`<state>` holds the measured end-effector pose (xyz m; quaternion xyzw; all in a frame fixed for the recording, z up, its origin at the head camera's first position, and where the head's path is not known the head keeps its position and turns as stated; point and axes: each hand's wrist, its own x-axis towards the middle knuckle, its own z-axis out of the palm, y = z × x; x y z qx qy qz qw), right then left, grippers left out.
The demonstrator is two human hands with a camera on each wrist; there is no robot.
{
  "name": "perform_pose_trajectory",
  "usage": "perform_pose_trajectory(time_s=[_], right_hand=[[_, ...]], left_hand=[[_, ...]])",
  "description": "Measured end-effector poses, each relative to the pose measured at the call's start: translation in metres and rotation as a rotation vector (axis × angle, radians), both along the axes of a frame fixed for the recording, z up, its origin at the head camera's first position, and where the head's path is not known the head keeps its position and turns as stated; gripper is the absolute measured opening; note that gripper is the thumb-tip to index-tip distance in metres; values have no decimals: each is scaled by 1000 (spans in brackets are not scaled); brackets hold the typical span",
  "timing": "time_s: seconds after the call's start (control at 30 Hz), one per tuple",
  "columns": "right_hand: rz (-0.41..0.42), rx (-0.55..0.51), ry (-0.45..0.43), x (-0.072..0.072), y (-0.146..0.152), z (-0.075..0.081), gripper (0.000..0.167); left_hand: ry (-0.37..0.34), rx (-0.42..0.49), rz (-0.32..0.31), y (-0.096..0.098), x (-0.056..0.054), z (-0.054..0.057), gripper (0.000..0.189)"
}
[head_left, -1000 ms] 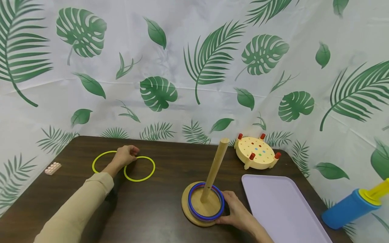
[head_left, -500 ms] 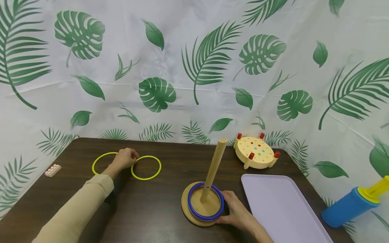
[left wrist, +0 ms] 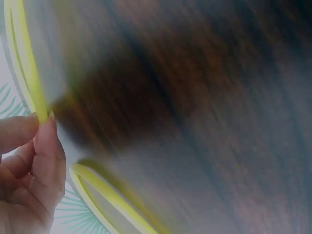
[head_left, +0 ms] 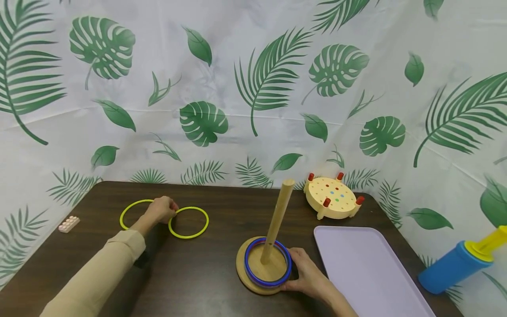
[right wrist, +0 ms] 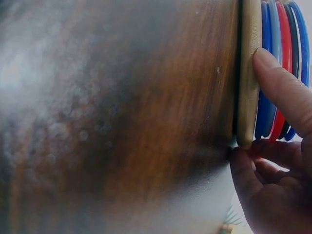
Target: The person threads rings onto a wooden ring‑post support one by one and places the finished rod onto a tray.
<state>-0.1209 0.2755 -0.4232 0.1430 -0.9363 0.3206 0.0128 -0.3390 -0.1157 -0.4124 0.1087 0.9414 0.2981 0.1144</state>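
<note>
In the head view my left hand (head_left: 161,209) pinches the rim of a yellow ring (head_left: 189,237) at the left of the table. The left wrist view shows thumb and fingertips on that rim. A second yellow ring (head_left: 121,216) lies partly hidden behind the left hand and sleeve. Nearer me stands a wooden ring-toss stand (head_left: 279,211), its upright peg rising from a round base. Stacked rings lie around the peg, a blue ring (head_left: 246,264) on top, with red, black and more blue below. My right hand (head_left: 306,275) grips the base (right wrist: 251,48) from the right, thumb along its edge.
A lilac tray (head_left: 356,255) lies right of the stand. Behind it is a cream round toy (head_left: 330,193) with red-tipped legs. A blue and yellow pump-like toy (head_left: 455,266) lies at the right edge, and a pink toy brick (head_left: 69,224) sits far left.
The pinched yellow ring has shifted right, away from the other yellow ring, and its near side now sits slightly lower. The right hand and stand have stayed in place.
</note>
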Motion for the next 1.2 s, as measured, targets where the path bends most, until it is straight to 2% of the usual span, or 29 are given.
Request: perform_pose_trajectory(time_s=[0.17,0.2,0.3,0.53,0.77,1.0,1.2], right_hand=[[1,-3,1,0,0,0,81],[1,-3,1,0,0,0,81],[0,-3,-4,-1,0,1,82],[-7,10,-17,-1,0,1,82],[-4,3,-23,-1,0,0,83],[-2,-6,-31,-1,0,1,83],[-7,-14,-50,-1,0,0,85]], left_hand=[[-22,74,8,-3,5,0,13],[-41,85,27,-1,11,6,16],[-57,144,39,0,17,10,20],[-117,292,50,9,22,20,26],[-136,431,-15,24,31,40,29],[-121,494,-68,38,38,60,30],[-124,564,-123,51,50,83,34]])
